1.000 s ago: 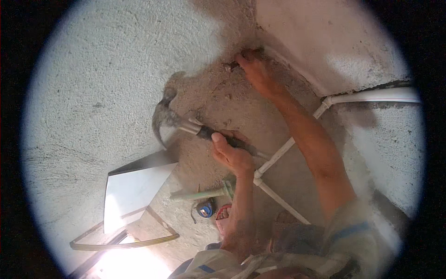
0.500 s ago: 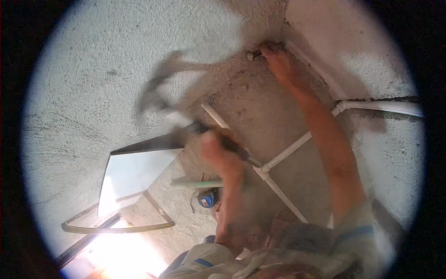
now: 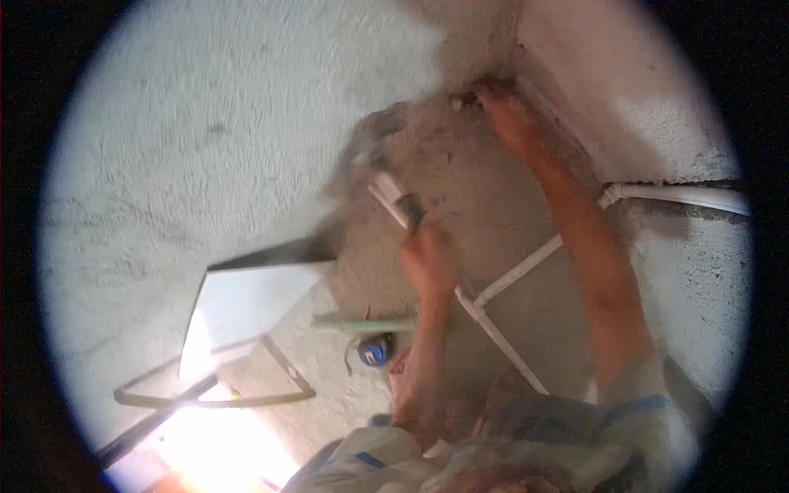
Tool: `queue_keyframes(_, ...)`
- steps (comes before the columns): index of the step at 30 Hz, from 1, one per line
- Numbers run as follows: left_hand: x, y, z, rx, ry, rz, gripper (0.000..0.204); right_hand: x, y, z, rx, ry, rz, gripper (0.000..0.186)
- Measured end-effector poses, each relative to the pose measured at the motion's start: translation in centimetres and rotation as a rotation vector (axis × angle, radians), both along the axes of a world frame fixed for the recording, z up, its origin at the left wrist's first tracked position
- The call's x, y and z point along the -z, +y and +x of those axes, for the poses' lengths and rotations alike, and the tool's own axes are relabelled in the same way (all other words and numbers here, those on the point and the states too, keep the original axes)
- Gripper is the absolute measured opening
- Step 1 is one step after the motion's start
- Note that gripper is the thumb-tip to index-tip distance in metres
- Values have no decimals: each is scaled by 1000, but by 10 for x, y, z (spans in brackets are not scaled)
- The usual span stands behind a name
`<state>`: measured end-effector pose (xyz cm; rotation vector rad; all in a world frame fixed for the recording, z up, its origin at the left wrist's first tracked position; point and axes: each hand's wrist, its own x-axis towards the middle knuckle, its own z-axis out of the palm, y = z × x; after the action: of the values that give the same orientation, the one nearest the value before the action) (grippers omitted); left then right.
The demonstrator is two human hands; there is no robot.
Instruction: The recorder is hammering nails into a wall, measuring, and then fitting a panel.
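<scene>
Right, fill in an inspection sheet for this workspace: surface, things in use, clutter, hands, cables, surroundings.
Surface: rough, grey-brown ground, with a paler textured area to the left.
Things in use: hammer, its head blurred; small object at the right hand, too unclear to identify.
Clutter: blue-and-black tape measure beside a green strip; red item, partly hidden by the left forearm.
Hands: left hand has its fingers closed around the hammer's handle; right hand is by the far corner, grip unclear.
Cables: nothing seen.
Surroundings: branching white pipes; white panel at left; bright light at lower left.
</scene>
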<state>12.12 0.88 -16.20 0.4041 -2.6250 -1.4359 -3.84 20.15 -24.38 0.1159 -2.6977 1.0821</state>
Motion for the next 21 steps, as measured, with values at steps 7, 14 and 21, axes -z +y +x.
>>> queue_keyframes(7,-119,-26,-16,134,845,754,33,-35,8,5,-20,-12,-46,35)
queue_keyframes(14,-1,45,-12,66,-310,188,36,-21,13,-1,-4,-32,7,40)
queue_keyframes(21,-124,-32,-14,-9,698,671,44,-23,18,-5,80,-408,-389,51)
